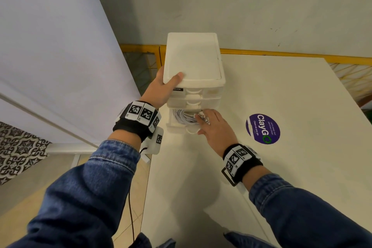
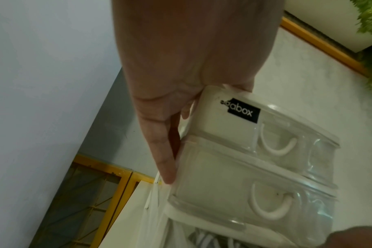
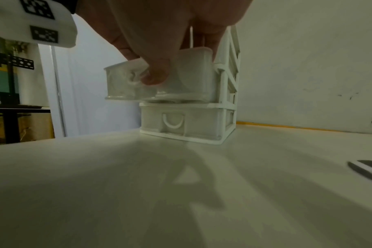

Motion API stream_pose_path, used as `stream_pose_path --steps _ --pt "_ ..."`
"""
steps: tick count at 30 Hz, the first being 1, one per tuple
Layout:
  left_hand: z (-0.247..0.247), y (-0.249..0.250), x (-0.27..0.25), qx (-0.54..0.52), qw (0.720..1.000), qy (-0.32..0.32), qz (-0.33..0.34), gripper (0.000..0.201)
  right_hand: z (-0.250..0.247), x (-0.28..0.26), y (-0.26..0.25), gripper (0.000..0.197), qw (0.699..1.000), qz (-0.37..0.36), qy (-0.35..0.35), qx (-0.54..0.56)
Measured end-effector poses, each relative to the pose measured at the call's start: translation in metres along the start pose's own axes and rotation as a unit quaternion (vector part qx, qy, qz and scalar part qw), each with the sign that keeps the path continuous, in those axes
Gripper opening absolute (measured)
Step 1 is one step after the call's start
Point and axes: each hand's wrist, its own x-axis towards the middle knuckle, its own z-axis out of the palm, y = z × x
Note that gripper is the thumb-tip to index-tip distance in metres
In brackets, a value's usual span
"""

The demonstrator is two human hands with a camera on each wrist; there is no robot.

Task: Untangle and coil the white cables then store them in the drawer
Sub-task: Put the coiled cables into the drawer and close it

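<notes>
left hand (image 1: 163, 88): clamps the top left front corner of the drawer unit (image 1: 194, 60), thumb (image 1: 174, 79) flat on the lid, fingers (image 2: 161, 161) down the left side wall; fingers fairly straight, wrapped round the corner with the thumb
right hand (image 1: 216, 127): over the pulled-out drawer (image 1: 172, 125), fingers relaxed and only lightly bent; fingertips on the white cables (image 1: 184, 117) and the drawer's front rim, not clear whether they pinch anything
cables: white, coiled in loops, lying inside the open drawer; a connector end shows by the right fingertips
drawer: translucent, third one down in the head view, slid out toward the person; two drawers above it are closed
unit: white frame, sits at the far left edge of the white table (image 1: 281, 167), near the wall
head view only: coil visible from above, purple round sticker (image 1: 262, 129) on the table right of the unit, both wrist bands with markers
left wrist view only: black "abox" label (image 2: 242, 111) on the top drawer front, curved white handles (image 2: 274, 147) on the two closed drawers, a bit of coil at the bottom edge
right wrist view only: one more closed drawer (image 3: 181, 122) under the open one, thumb (image 3: 153, 75) at the open drawer's front near its handle; cables hidden behind the hand and drawer wall here
</notes>
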Motion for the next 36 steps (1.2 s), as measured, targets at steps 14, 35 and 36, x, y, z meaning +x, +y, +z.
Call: stream_pose_path --steps 14,35,36 --pt "0.001 -0.003 -0.001 -0.003 1.000 0.006 0.007 0.071 0.004 0.006 0.001 0.043 0.999 0.001 0.050 0.004" --pt "0.003 -0.003 -0.005 0.005 1.000 0.009 0.000 0.071 -0.010 0.032 -0.023 0.049 0.997 0.014 -0.020 -0.080" --pt "0.003 -0.003 -0.005 0.005 1.000 0.010 -0.001 0.071 -0.010 0.032 -0.023 0.049 0.997 0.024 -0.024 -0.076"
